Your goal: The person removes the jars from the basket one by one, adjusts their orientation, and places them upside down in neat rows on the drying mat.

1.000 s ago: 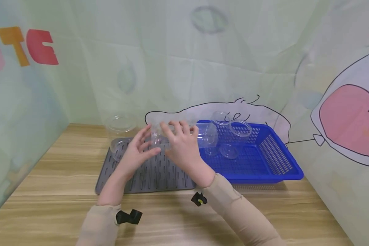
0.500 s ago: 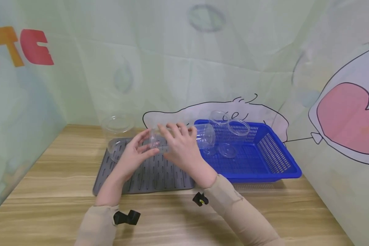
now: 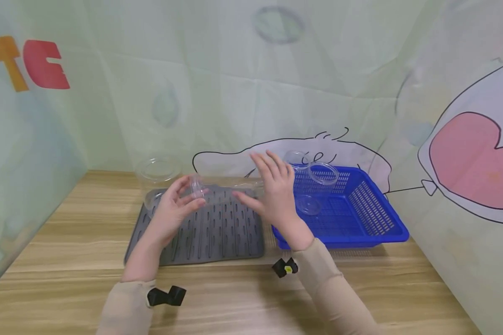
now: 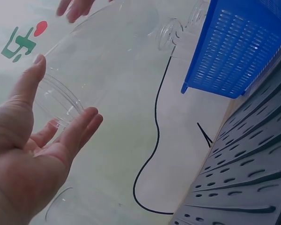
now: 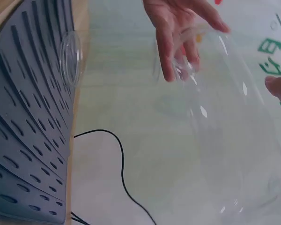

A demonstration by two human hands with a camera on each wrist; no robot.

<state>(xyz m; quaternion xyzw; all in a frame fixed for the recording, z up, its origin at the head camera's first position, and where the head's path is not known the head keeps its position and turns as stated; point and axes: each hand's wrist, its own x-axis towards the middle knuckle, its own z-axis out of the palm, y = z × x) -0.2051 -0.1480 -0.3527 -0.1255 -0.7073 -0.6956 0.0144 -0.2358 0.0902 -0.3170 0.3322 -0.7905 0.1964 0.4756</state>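
A clear plastic jar (image 3: 222,190) lies sideways in the air above the grey mat (image 3: 218,228). My left hand (image 3: 173,204) holds its ridged end, thumb on one side and fingers on the other; the left wrist view shows the ridged rim (image 4: 61,101) between them. Whether that rim is a lid or the jar's mouth, I cannot tell. My right hand (image 3: 278,193) is spread beside the jar's other end, the thumb apart from the fingers. In the right wrist view the jar body (image 5: 239,140) stretches towards my right thumb (image 5: 278,89).
Another clear jar (image 3: 158,170) stands upright at the mat's back left corner. To the right, a blue plastic basket (image 3: 339,239) holds two upright clear containers, one with its rim (image 3: 323,174) above the basket edge. A patterned curtain (image 3: 218,93) closes off the back.
My right hand has let go of the jar's body, its fingers spreading as it moved right and up. My left hand has shifted slightly left with the jar.
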